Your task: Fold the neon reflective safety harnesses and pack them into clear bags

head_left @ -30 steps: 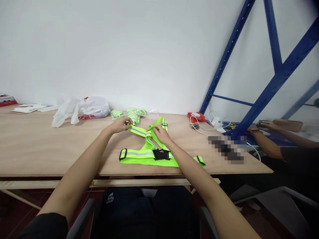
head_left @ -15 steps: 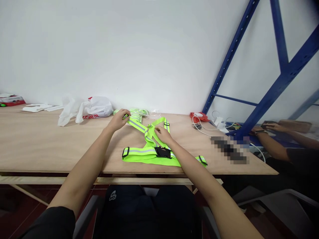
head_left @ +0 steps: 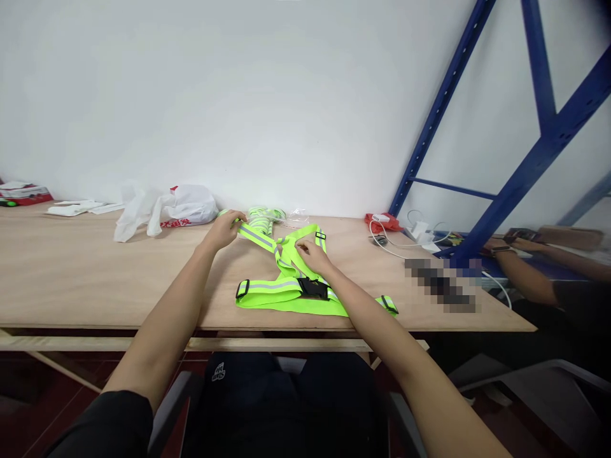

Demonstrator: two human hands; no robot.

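Note:
A neon-yellow reflective harness vest (head_left: 281, 306) with silver stripes lies on the wooden table in front of me. Its waist belt runs along the near side, with a black side-release buckle (head_left: 314, 289) in the middle. My left hand (head_left: 223, 230) is closed on the upper end of the left shoulder strap (head_left: 258, 237), which it stretches out toward the upper left. Over the middle of the vest, my right hand (head_left: 312, 256) has its fingers pinched together at the straps; what lies between the fingertips is hidden. A black strap slider (head_left: 321, 235) sits on the right shoulder strap.
Behind the vest lie more striped green straps (head_left: 260, 221) and clear plastic wrap (head_left: 298, 217). White plastic bags (head_left: 191, 205) stand left. A red pouch (head_left: 389, 222), white cable and blue rack (head_left: 429, 108) are at right. Another person's arm (head_left: 525, 273) rests beyond.
My left hand has shifted very slightly left with the strap end. My right hand stays at the middle of the vest. The whole view has moved a little.

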